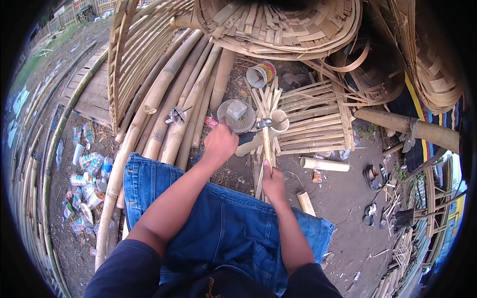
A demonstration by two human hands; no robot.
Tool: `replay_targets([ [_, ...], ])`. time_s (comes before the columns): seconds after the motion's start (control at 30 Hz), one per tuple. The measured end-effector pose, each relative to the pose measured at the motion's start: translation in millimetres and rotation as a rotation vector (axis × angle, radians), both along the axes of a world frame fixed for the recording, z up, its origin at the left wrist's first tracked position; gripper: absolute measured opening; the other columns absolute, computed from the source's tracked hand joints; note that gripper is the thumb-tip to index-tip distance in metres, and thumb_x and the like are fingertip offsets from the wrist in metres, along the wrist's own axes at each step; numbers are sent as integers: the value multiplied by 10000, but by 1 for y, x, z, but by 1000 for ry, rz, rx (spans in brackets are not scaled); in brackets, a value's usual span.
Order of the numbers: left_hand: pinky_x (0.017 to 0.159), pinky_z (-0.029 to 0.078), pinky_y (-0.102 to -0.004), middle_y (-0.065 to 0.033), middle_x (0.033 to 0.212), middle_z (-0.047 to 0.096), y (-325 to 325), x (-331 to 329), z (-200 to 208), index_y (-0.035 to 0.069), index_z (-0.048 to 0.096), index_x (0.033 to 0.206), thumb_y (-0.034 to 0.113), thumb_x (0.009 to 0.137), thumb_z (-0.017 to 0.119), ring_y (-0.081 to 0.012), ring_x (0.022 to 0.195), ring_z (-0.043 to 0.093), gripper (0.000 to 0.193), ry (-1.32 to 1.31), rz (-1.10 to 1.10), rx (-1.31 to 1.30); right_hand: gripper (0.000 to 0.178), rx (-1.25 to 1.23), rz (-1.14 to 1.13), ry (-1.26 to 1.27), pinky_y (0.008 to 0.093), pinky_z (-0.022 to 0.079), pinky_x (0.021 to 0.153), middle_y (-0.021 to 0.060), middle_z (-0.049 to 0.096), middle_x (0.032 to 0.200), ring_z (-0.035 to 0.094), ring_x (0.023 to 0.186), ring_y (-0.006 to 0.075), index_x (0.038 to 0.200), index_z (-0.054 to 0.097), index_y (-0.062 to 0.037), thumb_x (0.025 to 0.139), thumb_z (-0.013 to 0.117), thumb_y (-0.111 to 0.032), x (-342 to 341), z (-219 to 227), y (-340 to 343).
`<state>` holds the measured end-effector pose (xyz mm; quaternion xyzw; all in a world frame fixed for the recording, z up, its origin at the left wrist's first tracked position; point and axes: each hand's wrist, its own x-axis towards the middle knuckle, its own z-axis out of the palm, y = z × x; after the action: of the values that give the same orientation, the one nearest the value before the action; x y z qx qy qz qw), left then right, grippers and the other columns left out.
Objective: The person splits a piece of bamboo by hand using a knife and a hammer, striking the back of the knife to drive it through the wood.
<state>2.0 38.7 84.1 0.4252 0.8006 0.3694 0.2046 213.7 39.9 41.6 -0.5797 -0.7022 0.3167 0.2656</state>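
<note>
Bamboo poles [167,74] lie on earth left of a grey basin [245,124]. Just below the basin, the left hand [222,141] clenches a black-handled hammer [247,139] — head right of the basin, at a bamboo strip [267,149] — which the right hand [273,184] grasps, below and right of the basin.

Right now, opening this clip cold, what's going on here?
The person's right hand grips a slim pale-yellow wooden shaft, with a shiny metal head at its upper end. The left hand is closed beside a black handle-like piece; whether it holds anything is unclear. Ahead, a round grey container holds a whitish block. Long tan bamboo poles lie leftward.
</note>
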Motion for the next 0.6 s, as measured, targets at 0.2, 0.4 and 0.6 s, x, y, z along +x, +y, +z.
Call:
replay_targets([
  [0.2,912,493,-487,-299,1020,661,5,-7,-5,-72,494,1270,166,821,520,-420,1017,642,509,-29,76,26,518,34,18,38,416,422,539,178,502,543,486,490,261,739,589,56,1003,508,-382,13,40,8],
  [0.4,906,489,-494,-320,1001,655,8,-2,-5,-60,563,1193,148,819,510,-441,1010,633,431,-41,109,57,552,-14,-1,-64,446,458,608,249,555,614,558,565,377,755,612,48,984,513,-444,10,19,15],
  [0.6,894,489,-505,-314,998,657,6,-5,-1,-31,595,1156,163,838,497,-450,1011,626,385,-64,114,44,548,44,-26,237,344,367,492,49,451,540,453,492,143,660,514,5,1008,507,-419,20,83,35],
])
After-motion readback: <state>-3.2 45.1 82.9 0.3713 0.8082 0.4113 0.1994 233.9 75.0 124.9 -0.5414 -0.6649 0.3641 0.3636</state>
